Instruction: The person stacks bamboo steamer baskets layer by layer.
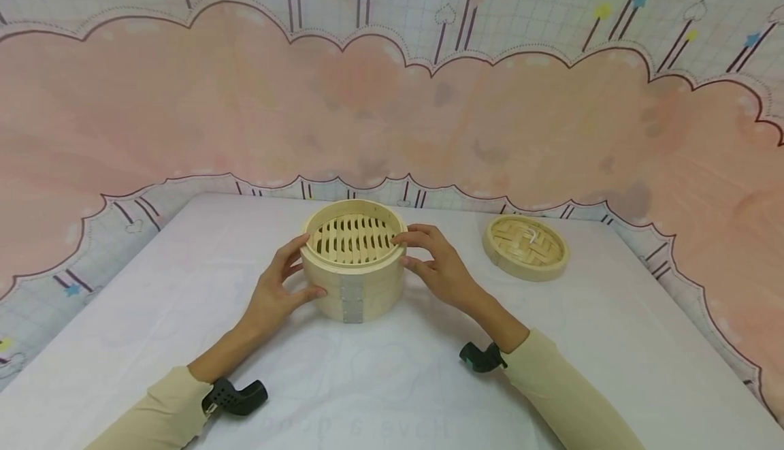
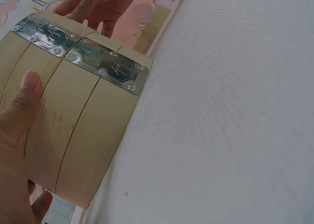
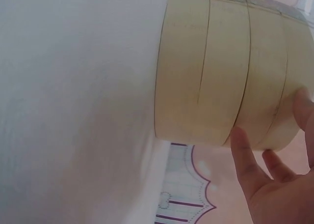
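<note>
Two round bamboo steamer baskets stand stacked on the white table, their slatted floor showing inside the top rim. A metal plate joins the band on each tier. My left hand grips the stack's left side, thumb on the front wall and fingers around the side. From the right, my right hand holds the upper tier, with fingertips at the rim and the thumb lower on the wall. In the right wrist view, the fingers reach around the bamboo wall.
A woven bamboo lid with a small white loop on top lies at the back right of the table. Behind the table hangs a pink and white patterned cloth. Each wrist wears a black camera mount.
</note>
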`<state>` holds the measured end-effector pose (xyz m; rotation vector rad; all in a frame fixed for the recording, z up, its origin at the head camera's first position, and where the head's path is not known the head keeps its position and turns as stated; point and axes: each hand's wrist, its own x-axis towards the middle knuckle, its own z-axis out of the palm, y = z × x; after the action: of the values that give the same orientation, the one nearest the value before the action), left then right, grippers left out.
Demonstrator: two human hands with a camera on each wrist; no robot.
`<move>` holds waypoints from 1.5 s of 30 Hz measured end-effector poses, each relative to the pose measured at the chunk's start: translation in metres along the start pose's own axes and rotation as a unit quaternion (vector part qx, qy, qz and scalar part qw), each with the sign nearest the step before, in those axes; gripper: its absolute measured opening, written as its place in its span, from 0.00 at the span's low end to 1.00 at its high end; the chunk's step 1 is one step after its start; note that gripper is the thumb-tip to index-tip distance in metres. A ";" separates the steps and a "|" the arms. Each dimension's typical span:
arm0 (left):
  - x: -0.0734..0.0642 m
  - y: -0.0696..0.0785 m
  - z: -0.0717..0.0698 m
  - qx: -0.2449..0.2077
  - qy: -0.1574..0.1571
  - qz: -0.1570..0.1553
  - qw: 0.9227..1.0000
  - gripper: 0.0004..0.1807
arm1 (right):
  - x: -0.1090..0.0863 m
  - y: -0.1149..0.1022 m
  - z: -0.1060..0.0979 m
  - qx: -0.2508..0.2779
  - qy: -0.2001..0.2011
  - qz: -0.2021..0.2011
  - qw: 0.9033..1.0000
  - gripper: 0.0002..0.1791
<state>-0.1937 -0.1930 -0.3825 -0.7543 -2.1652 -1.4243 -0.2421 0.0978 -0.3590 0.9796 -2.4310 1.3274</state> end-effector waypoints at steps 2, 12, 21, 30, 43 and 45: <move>0.000 0.000 0.000 0.002 -0.002 -0.002 1.000 0.51 | 0.000 0.000 -0.001 -0.002 -0.001 -0.001 1.000 0.17; -0.003 0.003 0.000 0.016 0.003 -0.016 1.000 0.51 | 0.002 -0.001 -0.030 -0.020 0.009 -0.010 1.000 0.22; -0.004 0.002 -0.001 0.013 0.004 -0.010 1.000 0.51 | -0.016 0.013 -0.079 -0.055 0.044 0.052 0.996 0.21; -0.008 0.001 -0.003 -0.002 0.000 0.002 1.000 0.50 | -0.050 0.037 -0.112 -0.075 0.092 0.093 0.989 0.22; -0.007 -0.001 -0.002 -0.001 -0.010 -0.005 1.000 0.50 | -0.088 0.067 -0.133 -0.117 0.108 0.195 0.968 0.23; -0.008 -0.008 -0.003 -0.002 -0.008 -0.009 1.000 0.51 | -0.089 0.071 -0.134 -0.118 0.105 0.208 0.965 0.24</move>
<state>-0.1930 -0.2003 -0.3917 -0.7530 -2.1878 -1.4353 -0.2370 0.2728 -0.3713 0.2613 -2.6306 1.1421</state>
